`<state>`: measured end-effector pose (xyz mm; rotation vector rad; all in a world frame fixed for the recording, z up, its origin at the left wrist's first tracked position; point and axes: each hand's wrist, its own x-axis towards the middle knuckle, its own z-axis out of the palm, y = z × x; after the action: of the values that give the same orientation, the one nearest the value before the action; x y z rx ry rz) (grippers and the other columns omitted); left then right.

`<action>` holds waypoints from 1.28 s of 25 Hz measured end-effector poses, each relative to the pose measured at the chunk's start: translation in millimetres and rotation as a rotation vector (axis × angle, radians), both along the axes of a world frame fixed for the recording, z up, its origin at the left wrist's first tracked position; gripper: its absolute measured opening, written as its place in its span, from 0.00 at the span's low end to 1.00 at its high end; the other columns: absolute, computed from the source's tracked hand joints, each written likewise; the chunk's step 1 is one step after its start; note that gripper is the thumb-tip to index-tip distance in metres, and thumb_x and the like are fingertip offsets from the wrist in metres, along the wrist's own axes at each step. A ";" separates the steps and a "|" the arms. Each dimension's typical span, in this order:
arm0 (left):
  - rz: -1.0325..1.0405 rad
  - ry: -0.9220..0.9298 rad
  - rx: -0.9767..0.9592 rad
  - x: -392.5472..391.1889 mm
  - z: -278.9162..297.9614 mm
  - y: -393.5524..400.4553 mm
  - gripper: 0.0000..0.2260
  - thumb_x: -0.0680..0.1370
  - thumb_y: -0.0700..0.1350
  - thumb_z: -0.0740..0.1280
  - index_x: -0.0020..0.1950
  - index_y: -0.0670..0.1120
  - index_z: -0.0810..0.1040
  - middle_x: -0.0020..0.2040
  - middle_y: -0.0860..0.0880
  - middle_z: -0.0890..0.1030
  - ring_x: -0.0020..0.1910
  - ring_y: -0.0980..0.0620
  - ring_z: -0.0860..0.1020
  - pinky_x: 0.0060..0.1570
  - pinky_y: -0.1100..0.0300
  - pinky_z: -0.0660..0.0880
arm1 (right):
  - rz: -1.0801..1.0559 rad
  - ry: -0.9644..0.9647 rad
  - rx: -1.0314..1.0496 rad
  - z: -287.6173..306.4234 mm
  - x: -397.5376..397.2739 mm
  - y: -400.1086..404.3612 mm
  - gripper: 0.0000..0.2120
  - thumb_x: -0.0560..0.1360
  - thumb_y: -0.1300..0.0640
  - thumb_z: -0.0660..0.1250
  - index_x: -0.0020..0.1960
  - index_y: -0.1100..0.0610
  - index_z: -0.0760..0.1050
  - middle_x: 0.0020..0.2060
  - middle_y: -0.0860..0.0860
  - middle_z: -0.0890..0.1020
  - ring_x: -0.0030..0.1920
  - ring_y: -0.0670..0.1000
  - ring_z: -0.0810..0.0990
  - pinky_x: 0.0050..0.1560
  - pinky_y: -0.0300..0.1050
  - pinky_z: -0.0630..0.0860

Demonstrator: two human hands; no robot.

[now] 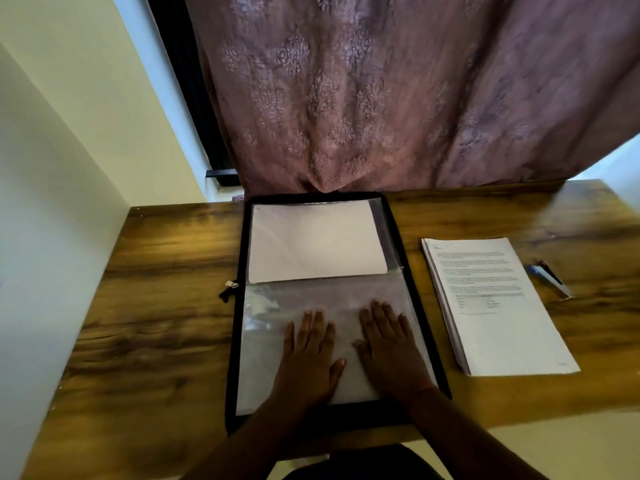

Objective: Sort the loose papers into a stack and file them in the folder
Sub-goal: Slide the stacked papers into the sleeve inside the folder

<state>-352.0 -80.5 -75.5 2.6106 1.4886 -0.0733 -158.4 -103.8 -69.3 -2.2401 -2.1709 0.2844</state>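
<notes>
A black zip folder [414, 299] lies open in the middle of the wooden desk, its clear plastic sleeves facing up. A blank white sheet [315, 242] sits in the far sleeve. My left hand [310, 355] and my right hand [389, 348] rest flat, side by side, with straight fingers on the near sleeve, which covers white paper. A stack of printed papers [498, 306] lies squared on the desk to the right of the folder, apart from it.
A blue pen [547, 277] lies right of the paper stack. The folder's zip pull [228, 289] hangs off its left edge. A mauve patterned curtain [398, 91] hangs behind the desk [156, 306], and a pale wall stands at the left.
</notes>
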 end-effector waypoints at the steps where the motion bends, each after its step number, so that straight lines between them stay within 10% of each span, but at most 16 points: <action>1: -0.011 0.004 0.000 2.0 -0.4 -6.2 0.30 0.79 0.62 0.56 0.74 0.44 0.70 0.76 0.39 0.65 0.76 0.39 0.62 0.71 0.38 0.52 | 0.016 -0.014 -0.016 0.4 -1.1 -5.5 0.32 0.80 0.38 0.46 0.80 0.53 0.50 0.79 0.55 0.49 0.79 0.56 0.46 0.76 0.56 0.42; 11: -0.006 0.028 -0.043 52.5 3.0 -25.1 0.31 0.78 0.64 0.54 0.73 0.46 0.72 0.73 0.39 0.70 0.73 0.38 0.67 0.69 0.37 0.53 | 0.120 0.036 -0.024 12.3 45.8 -23.6 0.30 0.79 0.39 0.50 0.74 0.55 0.67 0.75 0.56 0.66 0.76 0.57 0.61 0.74 0.60 0.60; 20: 0.012 -0.074 -0.008 219.2 28.1 -20.3 0.36 0.77 0.66 0.37 0.81 0.48 0.48 0.81 0.45 0.45 0.80 0.44 0.40 0.76 0.45 0.40 | -0.137 0.303 0.188 31.7 242.2 -38.0 0.26 0.81 0.50 0.61 0.77 0.53 0.62 0.79 0.51 0.57 0.79 0.51 0.53 0.75 0.45 0.51; 26: 0.166 -0.061 -0.034 298.6 23.5 -10.7 0.32 0.82 0.63 0.49 0.81 0.47 0.49 0.81 0.44 0.48 0.80 0.45 0.43 0.78 0.48 0.42 | -0.219 0.140 -0.036 22.9 333.5 -33.1 0.33 0.81 0.41 0.55 0.80 0.52 0.49 0.80 0.55 0.47 0.79 0.59 0.46 0.76 0.55 0.54; 32: 0.396 -0.202 -0.096 313.2 34.0 -14.8 0.27 0.81 0.57 0.59 0.77 0.46 0.62 0.74 0.46 0.67 0.73 0.44 0.65 0.71 0.50 0.67 | -0.200 0.344 0.024 24.4 339.7 -28.1 0.27 0.79 0.45 0.62 0.75 0.53 0.63 0.74 0.54 0.65 0.75 0.56 0.61 0.73 0.54 0.65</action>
<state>-38.7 -95.3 -41.5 2.1314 1.8369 0.1506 181.4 -131.8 -44.9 -2.1790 -1.7575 0.5854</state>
